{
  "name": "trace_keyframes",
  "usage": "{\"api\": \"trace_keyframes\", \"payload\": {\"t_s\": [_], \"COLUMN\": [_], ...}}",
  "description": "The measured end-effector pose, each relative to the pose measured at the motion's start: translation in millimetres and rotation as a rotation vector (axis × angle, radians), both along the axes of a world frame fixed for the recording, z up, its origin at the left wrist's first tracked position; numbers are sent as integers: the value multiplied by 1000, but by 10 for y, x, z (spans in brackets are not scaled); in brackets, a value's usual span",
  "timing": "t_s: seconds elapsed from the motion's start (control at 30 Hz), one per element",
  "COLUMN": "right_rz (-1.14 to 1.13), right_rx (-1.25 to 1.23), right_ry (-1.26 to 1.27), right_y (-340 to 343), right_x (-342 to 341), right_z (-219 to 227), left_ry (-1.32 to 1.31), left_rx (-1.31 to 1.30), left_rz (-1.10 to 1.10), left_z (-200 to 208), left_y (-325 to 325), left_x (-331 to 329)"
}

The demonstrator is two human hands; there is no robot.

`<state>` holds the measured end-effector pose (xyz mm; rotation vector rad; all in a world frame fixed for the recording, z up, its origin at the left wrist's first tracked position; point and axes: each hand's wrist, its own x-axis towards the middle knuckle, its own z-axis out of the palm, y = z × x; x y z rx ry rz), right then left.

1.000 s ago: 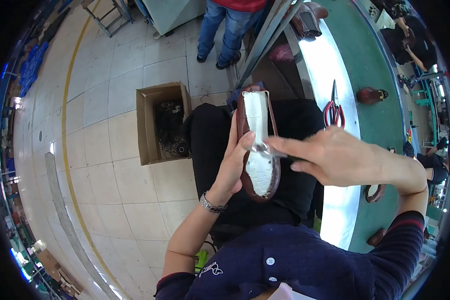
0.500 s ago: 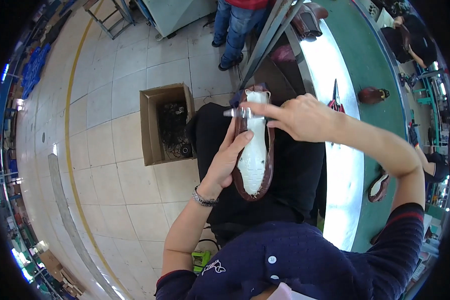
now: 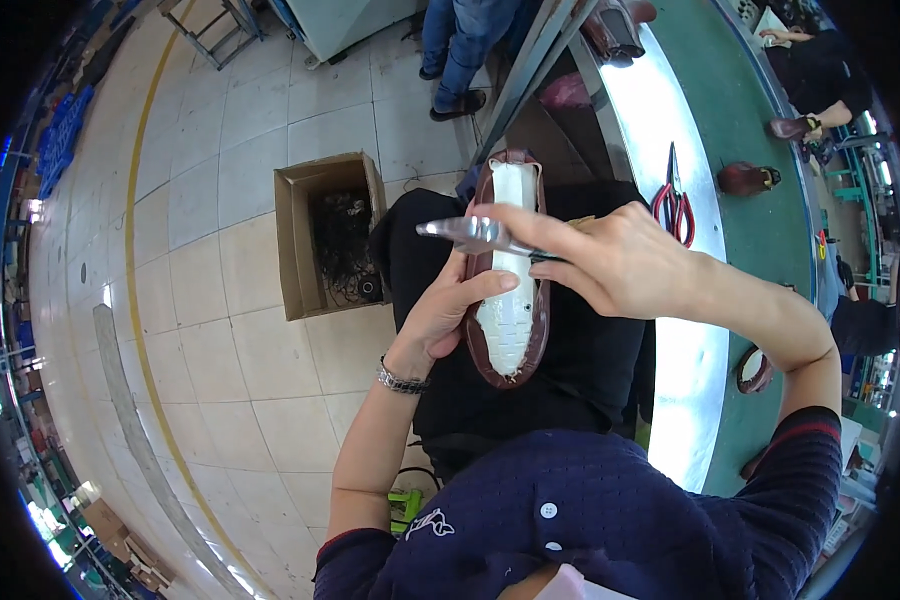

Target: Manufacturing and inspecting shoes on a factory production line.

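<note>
A brown leather shoe upper [image 3: 537,335] rests sole side up over my lap, its long white insole [image 3: 511,325] showing. My left hand [image 3: 450,305] grips it from the left side, with the thumb lying on the insole. In my right hand [image 3: 620,262] is a shiny metal hammer [image 3: 470,233], its head held above the insole; the fingers hide most of its handle. The hammer head looks raised off the shoe, though the exact gap is hard to judge.
A cardboard box [image 3: 292,240] of dark scraps stands on the floor to the left. Red-handled scissors [image 3: 674,205] lie on the metal ledge [image 3: 685,400] at right. Beyond runs a green conveyor belt [image 3: 715,120] carrying shoes [image 3: 745,179]. A person's legs [image 3: 460,50] are ahead.
The hammer has lifted and looks larger, its head reaching further left. My right hand has shifted slightly toward me. The shoe stays in my left hand. A shoe on the belt has moved.
</note>
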<state>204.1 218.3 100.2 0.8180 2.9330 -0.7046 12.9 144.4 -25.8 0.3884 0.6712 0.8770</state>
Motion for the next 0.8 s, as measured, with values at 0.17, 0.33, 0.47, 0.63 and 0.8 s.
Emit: {"api": "trace_keyframes", "payload": {"t_s": [0.17, 0.33, 0.47, 0.63, 0.8], "right_rz": [195, 7, 81, 200, 309], "right_rx": [185, -3, -40, 318, 393], "right_ry": [-242, 10, -381, -261, -287], "right_y": [46, -149, -114, -334, -324], "right_x": [-19, 24, 67, 286, 220], "right_z": [49, -58, 205, 93, -14], "left_ry": [10, -41, -196, -470, -295], "left_rx": [-30, 84, 107, -109, -115], "left_rz": [7, 24, 166, 257, 363], "left_z": [-43, -57, -224, -302, -182], "left_y": [-44, -151, -399, -575, -586], "left_x": [-1, 54, 164, 296, 403]}}
